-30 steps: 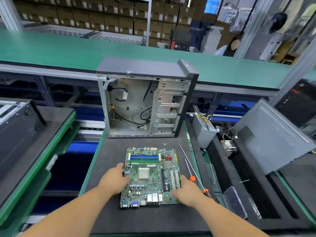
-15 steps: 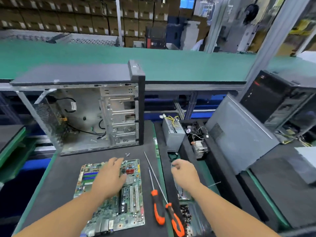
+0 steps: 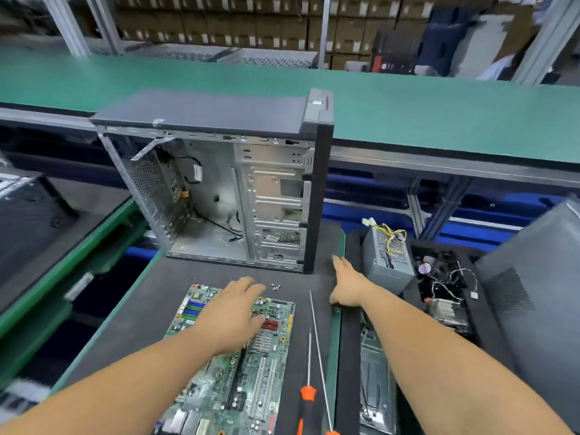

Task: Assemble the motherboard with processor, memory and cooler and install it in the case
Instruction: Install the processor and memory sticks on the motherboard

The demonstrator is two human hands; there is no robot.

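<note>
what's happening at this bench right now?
A person is mid PC build. The left hand rests open on the bare motherboard, which lies flat on the dark mat. The right hand reaches open toward the tray holding the power supply. The open case stands upright behind, with no board inside. Two screwdrivers lie beside the motherboard.

Your dark work mat (image 3: pixel 150 296) carries the open case (image 3: pixel 219 189), the motherboard (image 3: pixel 238 372), loose screws (image 3: pixel 275 287) and two screwdrivers (image 3: pixel 309 372).
</note>
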